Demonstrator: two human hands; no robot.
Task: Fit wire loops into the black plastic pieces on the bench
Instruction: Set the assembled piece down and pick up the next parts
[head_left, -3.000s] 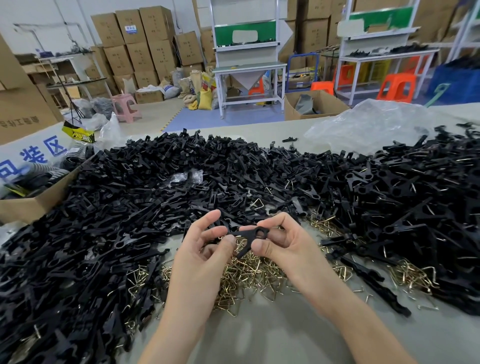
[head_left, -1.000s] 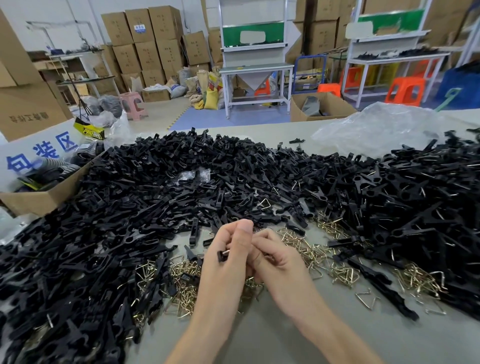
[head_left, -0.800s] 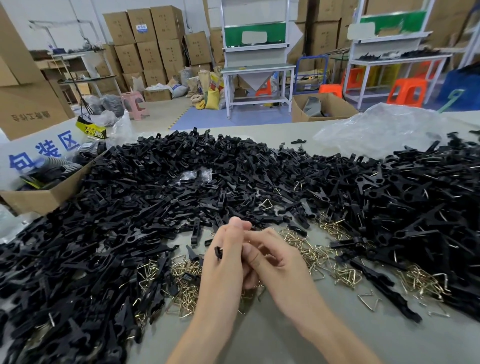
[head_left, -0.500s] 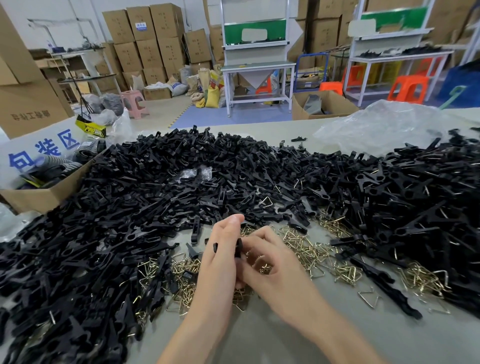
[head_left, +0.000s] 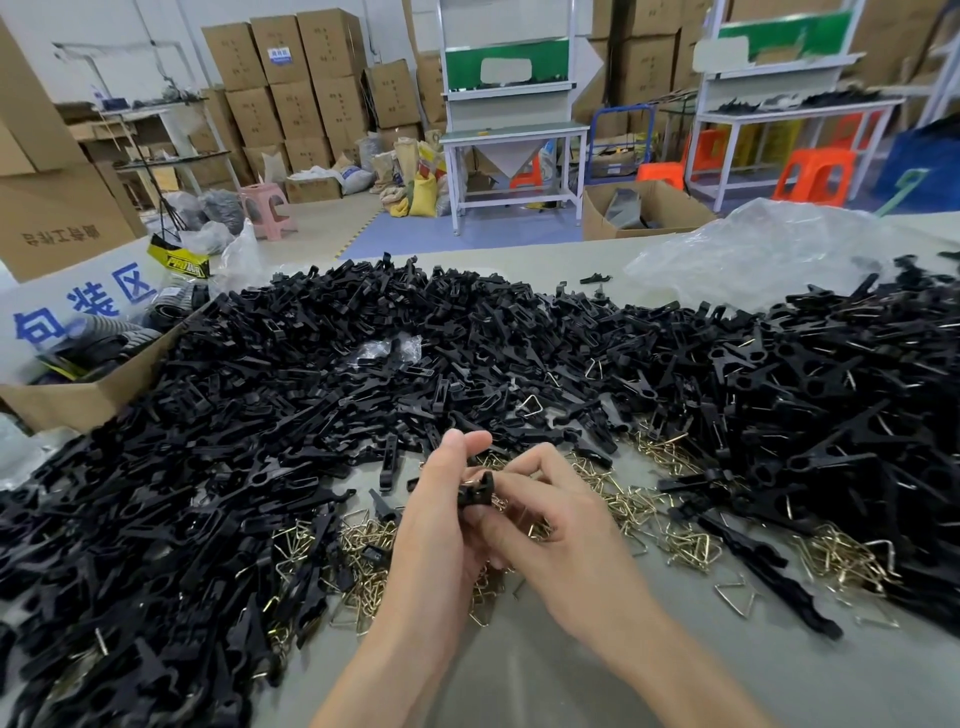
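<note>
The left hand (head_left: 436, 525) pinched a small black plastic piece (head_left: 475, 494) between thumb and forefinger, raised above the table (head_left: 519, 675). The right hand (head_left: 563, 540) had its fingers (head_left: 524, 460) curled in against the piece's right side, with the thumb under it. A glint of a wire loop (head_left: 470, 483) showed at the top of the piece. Whether it was seated could not be told, since the fingers covered the joint. Loose wire loops (head_left: 641, 506) lay beneath the piece and to both sides of it. The heap of black pieces (head_left: 311, 374) spread beyond it and far to its left and right.

The fitting looked under way. It would go best with the left hand holding the piece steady and square. The right would guide both wire ends to their seats, spring the loop only enough to enter, then press until both ends sat evenly. A skewed push risked bending the thin wire or flicking it off into the loose loops.
</note>
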